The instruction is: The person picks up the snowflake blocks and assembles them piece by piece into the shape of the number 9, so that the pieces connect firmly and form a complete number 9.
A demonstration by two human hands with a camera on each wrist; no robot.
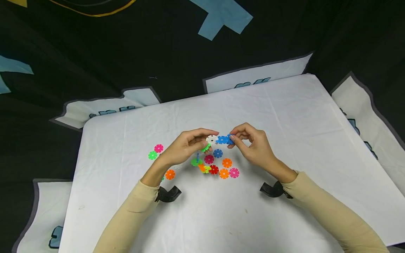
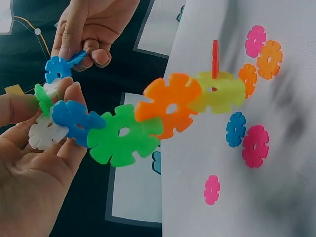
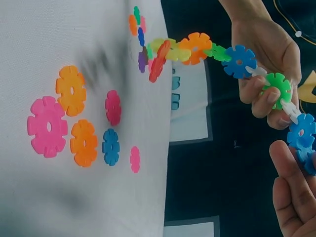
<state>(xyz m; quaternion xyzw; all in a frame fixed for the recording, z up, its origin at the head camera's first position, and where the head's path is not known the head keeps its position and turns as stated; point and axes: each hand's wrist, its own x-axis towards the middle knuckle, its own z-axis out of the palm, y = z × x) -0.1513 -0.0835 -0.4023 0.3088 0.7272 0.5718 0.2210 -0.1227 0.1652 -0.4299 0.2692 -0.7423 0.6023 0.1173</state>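
Note:
A chain of notched, flower-shaped plastic discs is stretched between the two hands above the table. My left hand (image 1: 190, 144) pinches it around a green disc (image 3: 277, 91), with a white disc (image 1: 212, 140) beside the fingertips. From there the chain trails down through a blue disc (image 2: 76, 121), a larger-looking green disc (image 2: 111, 148), an orange disc (image 2: 170, 101), a yellow disc (image 2: 227, 94) and a red disc (image 2: 215, 57). My right hand (image 1: 254, 146) pinches the end blue disc (image 3: 306, 157), which joins another blue disc (image 1: 222, 140) next to the white one.
Loose discs lie on the white-covered table (image 1: 269, 221): a pink disc (image 1: 234, 173), an orange disc (image 1: 226, 162) and a blue disc (image 1: 218, 153) below the hands. Left of the left hand are another pink disc (image 1: 159, 148), a green disc (image 1: 152, 155) and an orange disc (image 1: 170, 174).

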